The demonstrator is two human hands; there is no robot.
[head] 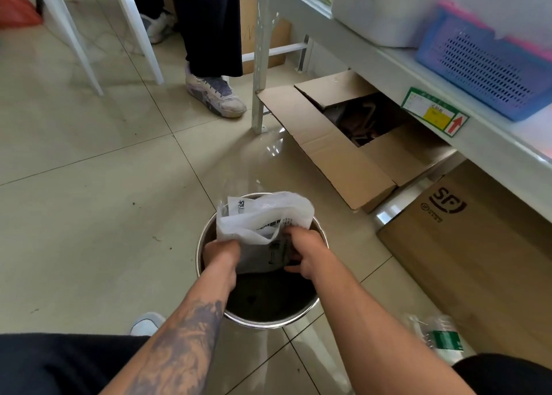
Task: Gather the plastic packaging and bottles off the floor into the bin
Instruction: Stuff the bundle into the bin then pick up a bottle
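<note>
Both hands are on one piece of white plastic packaging (263,224) at the mouth of the round metal bin (298,317), which stands on the tiled floor (89,200) directly in front of the person. The left hand (222,252) is clenched on the packaging's lower left edge, and the right hand (304,252) pinches its lower right part, fingers curled over the printed panel. Each grip is closed on the same item.

The relation that matters is vertical. The lower end of the packaging, where the hands hold it, is already below the rim and inside the bin, while the upper end rises above the far rim and leans away from the person. Its long axis runs from the hands up and away — so the move that looks due is a push downward and slightly forward, folding the raised end in. Neither hand is clearly nearer; they flank the bag at about the same height.

The bin's dark interior below the hands looks largely unfilled, though its bottom is hard to read.

A clear plastic bottle (439,338) with a green label lies on the floor to the right of the bin, close beside the right forearm — the right hand is the nearer one for it, once freed. It lies near a cardboard box (478,245) under the shelf (448,119).
</note>
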